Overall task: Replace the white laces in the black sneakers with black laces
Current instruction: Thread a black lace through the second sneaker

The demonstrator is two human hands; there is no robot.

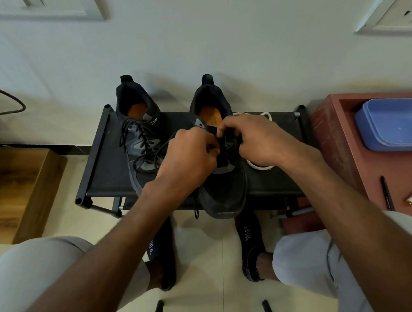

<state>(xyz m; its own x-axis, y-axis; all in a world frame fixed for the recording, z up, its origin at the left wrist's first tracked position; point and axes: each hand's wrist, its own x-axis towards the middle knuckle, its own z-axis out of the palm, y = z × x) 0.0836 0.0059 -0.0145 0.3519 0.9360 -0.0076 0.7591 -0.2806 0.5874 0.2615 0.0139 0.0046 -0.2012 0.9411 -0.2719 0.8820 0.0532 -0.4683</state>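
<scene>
Pinching the black lace (171,139) over the right sneaker (223,192) at frame centre, left hand (190,155) and right hand (257,139) both curl tight. Left sneaker (140,135), black-laced, stands just beside it on the black rack (102,168); white laces (260,166) lie coiled under the right wrist.

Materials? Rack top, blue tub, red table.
Rack top: looks like black woven fabric stretched between black tubes, matte, fine weave. Blue tub: likely plastic, smooth with soft sheen and rounded moulded corners. Red table: probably painted wood, matte, scuffed patches on its side.
</scene>
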